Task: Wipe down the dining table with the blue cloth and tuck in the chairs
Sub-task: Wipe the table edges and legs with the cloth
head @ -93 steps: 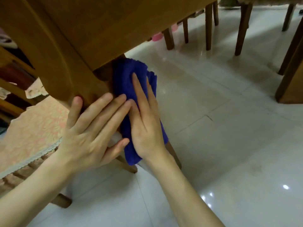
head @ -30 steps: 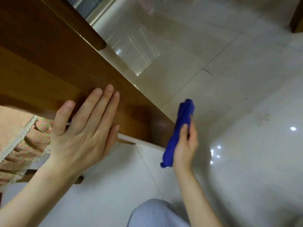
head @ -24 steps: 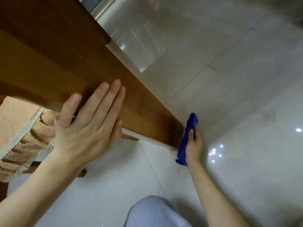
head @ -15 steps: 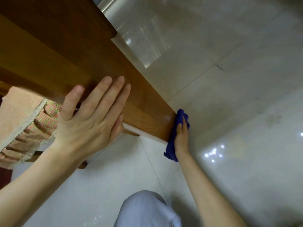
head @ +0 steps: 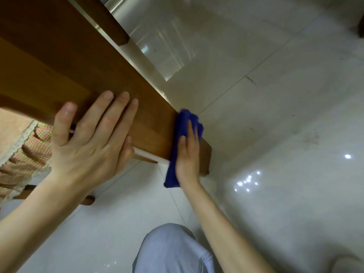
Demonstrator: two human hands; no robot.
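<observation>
A thick brown wooden table leg (head: 110, 89) slants from the upper left down to its foot on the tiled floor. My left hand (head: 90, 138) lies flat on its side, fingers straight. Lower down, near the foot, my right hand (head: 188, 154) presses the folded blue cloth (head: 177, 146) against the leg with straight fingers. The cloth hangs a little below my palm. A chair with a pink checked seat cushion (head: 21, 150) stands at the left, mostly hidden behind my left arm.
A shiny white tiled floor (head: 275, 115) fills the right and bottom. A second, thinner wooden beam (head: 106, 22) runs behind the leg. My knee in light blue jeans (head: 173, 251) is at the bottom centre. A chair leg foot (head: 88, 200) rests on the floor at the left.
My right hand has slid the blue cloth from the leg's foot end up onto its side face. My left hand has stayed flat on the wood.
</observation>
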